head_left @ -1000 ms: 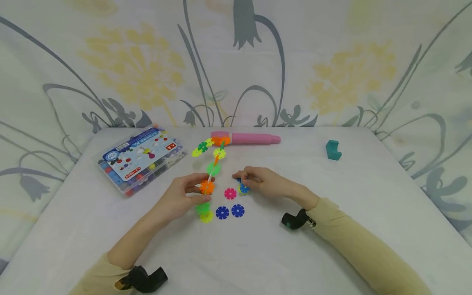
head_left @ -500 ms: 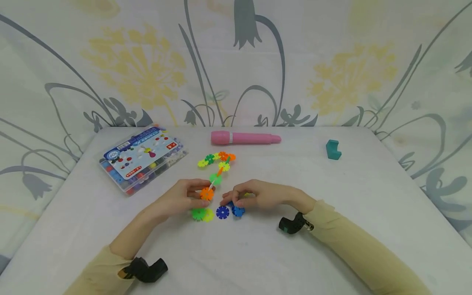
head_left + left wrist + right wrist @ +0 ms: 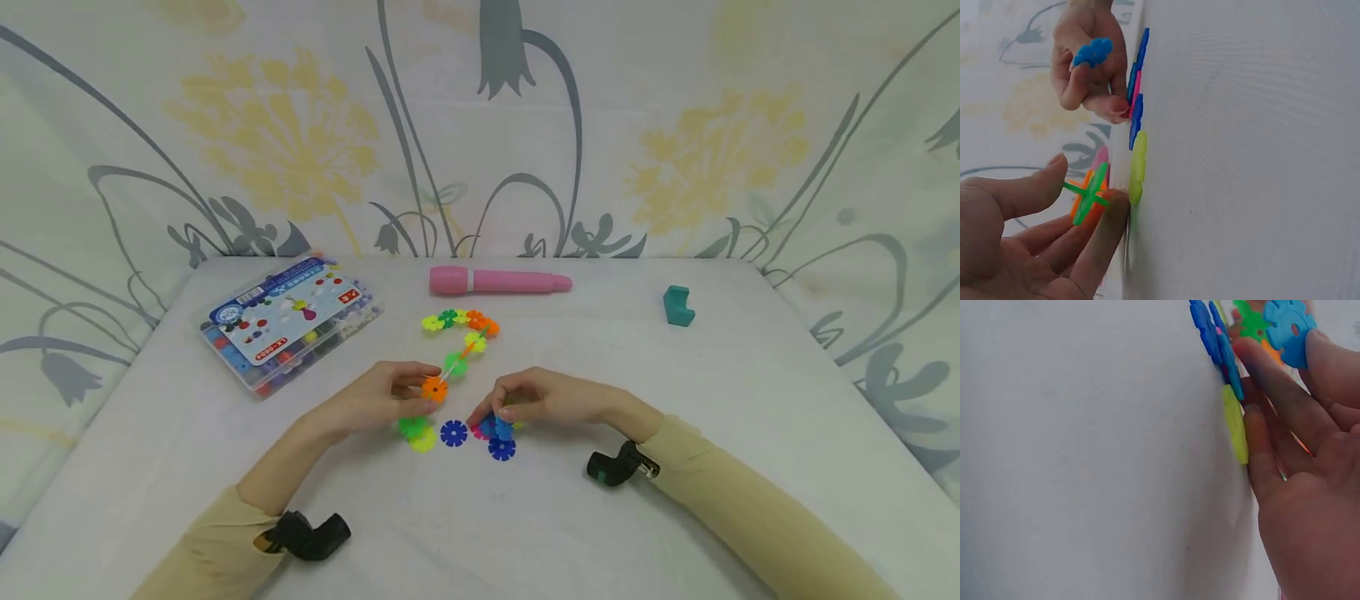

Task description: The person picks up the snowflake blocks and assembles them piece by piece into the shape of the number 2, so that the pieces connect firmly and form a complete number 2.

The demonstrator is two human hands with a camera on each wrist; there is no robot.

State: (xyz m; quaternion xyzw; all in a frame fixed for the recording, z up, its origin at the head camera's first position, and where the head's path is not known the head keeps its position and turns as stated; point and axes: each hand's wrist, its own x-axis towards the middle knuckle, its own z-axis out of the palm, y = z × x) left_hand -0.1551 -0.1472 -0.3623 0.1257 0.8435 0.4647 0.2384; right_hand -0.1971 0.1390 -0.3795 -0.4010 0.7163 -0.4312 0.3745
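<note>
My left hand [image 3: 382,392] holds a chain of interlocked snowflake discs by its near end, with an orange disc [image 3: 435,389] showing at the fingertips. In the left wrist view a green disc [image 3: 1090,195] crosses another piece between thumb and fingers. The rest of the chain curves away, ending in a yellow disc [image 3: 432,323]. My right hand [image 3: 551,396] pinches a light blue disc [image 3: 1290,331] between thumb and finger. Its other fingers reach down to loose blue, pink and yellow discs on the table. A dark blue disc [image 3: 453,433] lies between the hands.
A clear case [image 3: 292,321] of small coloured parts lies at the back left. Behind the chain is a pink pen-shaped tube [image 3: 502,282]. A teal angular block [image 3: 678,306] sits at the back right. Loose yellow [image 3: 422,440] and dark blue discs [image 3: 502,448] lie in front.
The chain's far end came down from over the pink tube, then shifted right. My right hand moved nearer the body with the light blue disc; the pink and one dark blue disc now lie bunched near it.
</note>
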